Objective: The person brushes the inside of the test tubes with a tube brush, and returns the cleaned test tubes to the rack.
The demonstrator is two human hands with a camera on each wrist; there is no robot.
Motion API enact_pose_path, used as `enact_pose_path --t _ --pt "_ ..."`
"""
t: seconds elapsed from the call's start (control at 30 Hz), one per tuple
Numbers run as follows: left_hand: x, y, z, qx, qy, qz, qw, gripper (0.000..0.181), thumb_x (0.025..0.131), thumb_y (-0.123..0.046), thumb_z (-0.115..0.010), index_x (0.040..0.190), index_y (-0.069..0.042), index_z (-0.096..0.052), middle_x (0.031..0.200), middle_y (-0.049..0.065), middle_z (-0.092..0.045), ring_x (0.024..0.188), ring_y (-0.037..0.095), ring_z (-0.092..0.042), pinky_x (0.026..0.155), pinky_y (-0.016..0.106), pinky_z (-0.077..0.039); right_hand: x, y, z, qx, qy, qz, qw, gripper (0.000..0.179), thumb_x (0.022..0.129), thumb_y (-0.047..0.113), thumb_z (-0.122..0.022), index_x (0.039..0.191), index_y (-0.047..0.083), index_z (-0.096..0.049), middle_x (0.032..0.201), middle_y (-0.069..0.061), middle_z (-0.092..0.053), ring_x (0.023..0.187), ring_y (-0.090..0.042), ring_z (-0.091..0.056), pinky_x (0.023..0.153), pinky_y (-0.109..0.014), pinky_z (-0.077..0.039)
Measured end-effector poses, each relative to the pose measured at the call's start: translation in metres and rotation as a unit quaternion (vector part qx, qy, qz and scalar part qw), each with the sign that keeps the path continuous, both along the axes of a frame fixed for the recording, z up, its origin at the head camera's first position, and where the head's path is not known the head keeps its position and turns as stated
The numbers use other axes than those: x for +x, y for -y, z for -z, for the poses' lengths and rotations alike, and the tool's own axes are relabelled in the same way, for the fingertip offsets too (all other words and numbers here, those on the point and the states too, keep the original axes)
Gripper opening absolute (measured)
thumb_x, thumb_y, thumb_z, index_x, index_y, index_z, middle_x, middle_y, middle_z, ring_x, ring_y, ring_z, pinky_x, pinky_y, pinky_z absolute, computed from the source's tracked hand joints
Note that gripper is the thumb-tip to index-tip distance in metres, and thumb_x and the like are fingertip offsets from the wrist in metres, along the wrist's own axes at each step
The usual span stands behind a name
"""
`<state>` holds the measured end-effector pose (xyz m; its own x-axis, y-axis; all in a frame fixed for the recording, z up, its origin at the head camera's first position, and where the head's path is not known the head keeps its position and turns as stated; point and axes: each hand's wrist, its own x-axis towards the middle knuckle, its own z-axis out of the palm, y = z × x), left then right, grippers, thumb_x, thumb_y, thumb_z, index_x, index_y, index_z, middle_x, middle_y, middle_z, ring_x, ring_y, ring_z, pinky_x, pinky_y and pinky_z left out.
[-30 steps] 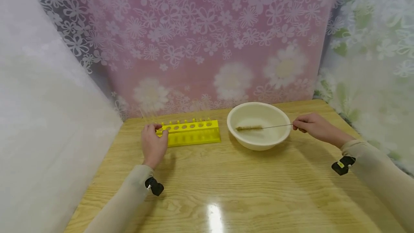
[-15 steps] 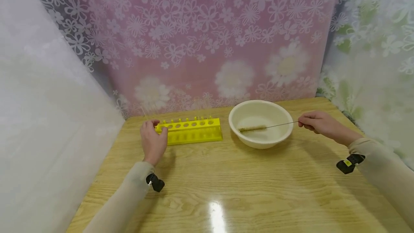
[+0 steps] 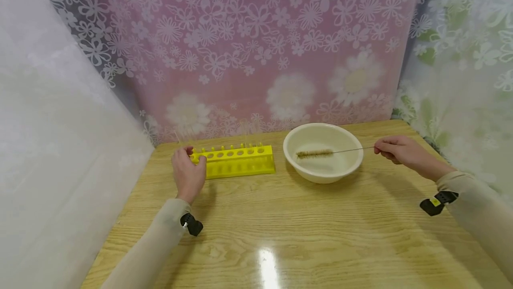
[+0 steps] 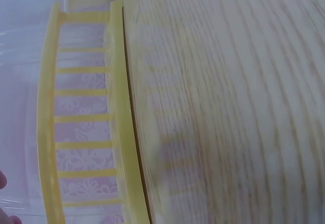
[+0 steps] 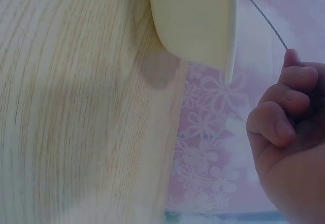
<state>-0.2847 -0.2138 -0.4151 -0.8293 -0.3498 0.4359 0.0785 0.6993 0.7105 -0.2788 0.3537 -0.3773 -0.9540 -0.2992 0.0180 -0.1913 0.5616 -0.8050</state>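
Note:
In the head view my left hand holds the left end of a yellow test tube rack, thumb in front and fingers behind. Clear test tubes rise at the rack's right end, and faint ones stand behind my left hand. My right hand pinches the thin twisted wire handle of a test tube brush. Its brown bristles lie within the outline of a cream basin. The right wrist view shows the wire running from my fingertips over the basin's rim, the other fingers curled.
The wood-grain table carries the rack on the left and the basin on the right. A pink flowered curtain hangs behind the table, with a white sheet at the left and a floral one at the right.
My right hand has drawn the brush slightly right, and its bristles now sit a little higher in the basin. The left hand has stayed at the rack's end.

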Motion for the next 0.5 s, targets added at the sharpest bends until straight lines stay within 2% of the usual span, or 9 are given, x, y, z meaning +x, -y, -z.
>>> enact_pose_path --t 0.27,0.5 --pt "-0.003 0.005 0.003 -0.006 0.005 -0.017 0.9998 0.044 0.094 -0.025 -0.063 0.132 -0.007 -0.048 0.112 0.012 -0.052 0.102 0.027 -0.046 0.081 0.040 -0.038 0.001 -0.005 -0.004 0.003 -0.004 -0.002 1.0000 0.043 0.111 0.033 -0.039 0.109 -0.004 -0.060 0.065 -0.004 -0.039 0.052 -0.018 -0.031 0.054 -0.034 -0.036" --pt "-0.006 0.011 0.006 -0.033 0.022 -0.026 0.9989 0.047 0.094 -0.029 -0.064 0.132 -0.007 -0.047 0.104 0.009 -0.053 0.094 0.028 -0.049 0.075 0.040 -0.039 0.001 -0.006 -0.010 0.014 -0.008 0.014 0.9998 0.044 0.111 0.034 -0.039 0.107 -0.003 -0.061 0.066 -0.003 -0.040 0.053 -0.018 -0.032 0.054 -0.032 -0.036"
